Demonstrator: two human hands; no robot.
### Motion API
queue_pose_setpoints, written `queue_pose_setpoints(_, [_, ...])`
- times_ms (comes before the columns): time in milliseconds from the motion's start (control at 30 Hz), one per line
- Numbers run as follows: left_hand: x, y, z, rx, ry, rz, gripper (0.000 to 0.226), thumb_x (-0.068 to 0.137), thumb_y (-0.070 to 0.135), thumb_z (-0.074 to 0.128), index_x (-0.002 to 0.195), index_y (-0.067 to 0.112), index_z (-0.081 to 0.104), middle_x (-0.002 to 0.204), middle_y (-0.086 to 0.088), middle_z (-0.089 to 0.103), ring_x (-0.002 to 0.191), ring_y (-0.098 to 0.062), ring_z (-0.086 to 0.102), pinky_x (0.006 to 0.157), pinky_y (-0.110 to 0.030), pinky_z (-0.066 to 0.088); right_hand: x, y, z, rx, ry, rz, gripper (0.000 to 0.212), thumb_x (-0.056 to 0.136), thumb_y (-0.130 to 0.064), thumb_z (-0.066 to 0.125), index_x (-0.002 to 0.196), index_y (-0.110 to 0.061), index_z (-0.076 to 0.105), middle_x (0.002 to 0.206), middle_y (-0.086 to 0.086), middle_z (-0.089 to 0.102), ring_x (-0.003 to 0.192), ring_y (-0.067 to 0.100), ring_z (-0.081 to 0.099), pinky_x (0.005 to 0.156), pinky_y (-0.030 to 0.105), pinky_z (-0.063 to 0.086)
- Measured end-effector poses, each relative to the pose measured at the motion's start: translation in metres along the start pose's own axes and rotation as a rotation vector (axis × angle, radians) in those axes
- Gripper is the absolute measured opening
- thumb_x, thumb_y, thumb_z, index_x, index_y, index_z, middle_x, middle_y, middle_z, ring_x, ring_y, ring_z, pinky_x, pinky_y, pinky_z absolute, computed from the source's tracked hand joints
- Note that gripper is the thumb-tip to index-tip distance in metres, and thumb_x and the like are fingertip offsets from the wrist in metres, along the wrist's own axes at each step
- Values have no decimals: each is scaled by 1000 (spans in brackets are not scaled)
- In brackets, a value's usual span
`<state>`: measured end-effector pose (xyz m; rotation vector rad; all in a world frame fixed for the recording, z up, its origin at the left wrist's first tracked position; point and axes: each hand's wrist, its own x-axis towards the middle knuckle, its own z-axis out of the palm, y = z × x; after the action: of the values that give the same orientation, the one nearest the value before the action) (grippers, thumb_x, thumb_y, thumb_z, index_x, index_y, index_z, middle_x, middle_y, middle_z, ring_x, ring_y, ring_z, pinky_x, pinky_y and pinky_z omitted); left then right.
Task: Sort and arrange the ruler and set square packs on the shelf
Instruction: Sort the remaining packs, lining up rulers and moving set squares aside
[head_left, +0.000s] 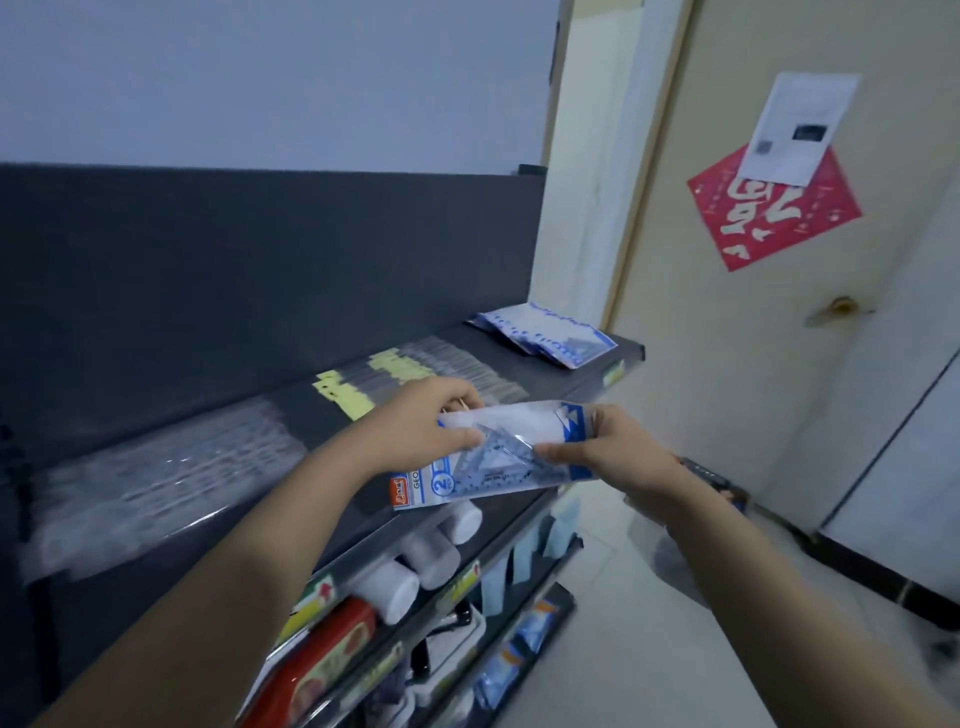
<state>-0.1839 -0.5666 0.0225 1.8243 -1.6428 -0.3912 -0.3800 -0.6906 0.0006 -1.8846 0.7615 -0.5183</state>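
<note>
In front of a cream door (779, 322) that carries a red square poster (774, 208) and a white paper sheet (800, 124), a dark grey metal shelf (249, 431) runs from the near left to the far right, with a tall dark back panel (260, 270) behind it. Along its top lie blurred rows of clear-wrapped ruler packs (171, 478), then more clear packs with yellow header cards (384, 379), and at the far end a small pile of blue-and-white set square packs (550, 332) lying flat. On the tier below sit white cylindrical bottles (415, 561) and a red bottle (322, 660). Just above the shelf's front edge, both hands hold one clear plastic pack with blue trim and a translucent blue set square inside (493, 457), roughly level. The left hand (421, 426) pinches its left end, thumb on top, and the right hand (613, 447) pinches its right end between thumb and fingers.
</note>
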Motion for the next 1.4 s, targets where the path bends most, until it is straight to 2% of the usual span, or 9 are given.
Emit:
queue_pose_setpoints(133, [70, 15, 31, -10, -73, -6, 10, 86, 21, 68, 84, 28, 62, 88, 7, 66, 78, -11, 62, 65, -23, 46, 31, 32, -56, 32, 142, -4, 29, 69, -13, 83, 92, -17, 66, 90, -1, 75, 82, 17, 71, 78, 40, 59])
queue_pose_setpoints(400, [227, -13, 86, -176, -59, -58, 11, 86, 15, 70, 96, 13, 65, 93, -1, 68, 87, -21, 64, 78, -33, 48, 151, 78, -138, -131, 319, -56, 77, 62, -17, 87, 127, -23, 45, 118, 4, 58, 99, 20, 62, 83, 44, 56])
queue_pose_setpoints(467, [271, -22, 101, -197, -60, -89, 16, 86, 15, 70, 99, 10, 64, 97, -6, 68, 92, -25, 64, 83, -36, 49, 190, 88, -160, -197, 296, -69, 84, 61, -19, 88, 131, -26, 42, 118, 0, 55, 98, 17, 60, 80, 33, 56])
queue_pose_setpoints(533, [313, -31, 115, -212, -82, -115, 14, 86, 17, 71, 98, 15, 63, 89, 1, 64, 87, -19, 61, 74, -28, 47, 227, 96, -180, -286, 247, -63, 86, 60, -20, 88, 132, -30, 41, 111, -5, 53, 86, 6, 58, 64, 11, 48])
queue_pose_setpoints(667, [389, -45, 127, -185, -82, -164, 18, 85, 20, 70, 100, 13, 64, 83, 5, 56, 81, -16, 54, 70, -28, 42, 295, 114, -217, -405, 218, -31, 85, 59, -23, 88, 131, -33, 44, 108, -8, 52, 83, 4, 54, 63, 7, 39])
queue_pose_setpoints(900, [441, -57, 145, 107, -266, -203, 51, 72, 32, 81, 115, 20, 56, 111, 3, 60, 92, -13, 54, 72, -26, 42, 379, 151, -246, -633, -165, 2, 56, 62, -35, 86, 111, -29, 59, 112, -6, 54, 97, 14, 54, 79, 24, 42])
queue_pose_setpoints(1067, [454, -51, 148, 240, -270, -289, 60, 65, 35, 86, 115, 25, 53, 98, 9, 53, 88, -13, 52, 73, -28, 42, 422, 155, -255, -610, -529, -71, 49, 59, -34, 86, 99, -32, 58, 105, -10, 60, 99, 13, 58, 92, 34, 47])
queue_pose_setpoints(1267, [454, -39, 156, 420, -156, -480, 69, 62, 45, 82, 119, 37, 44, 113, 11, 42, 100, -9, 44, 75, -27, 39, 455, 162, -250, -632, -673, -294, 52, 61, -34, 85, 105, -30, 56, 108, -9, 55, 97, 10, 54, 78, 24, 46])
queue_pose_setpoints(1400, [448, -38, 162, 474, -101, -563, 80, 66, 45, 79, 135, 31, 40, 133, 8, 39, 118, -14, 39, 93, -32, 38, 464, 168, -247, -594, -705, -414, 59, 64, -35, 84, 113, -34, 52, 112, -9, 47, 103, 11, 49, 86, 27, 45])
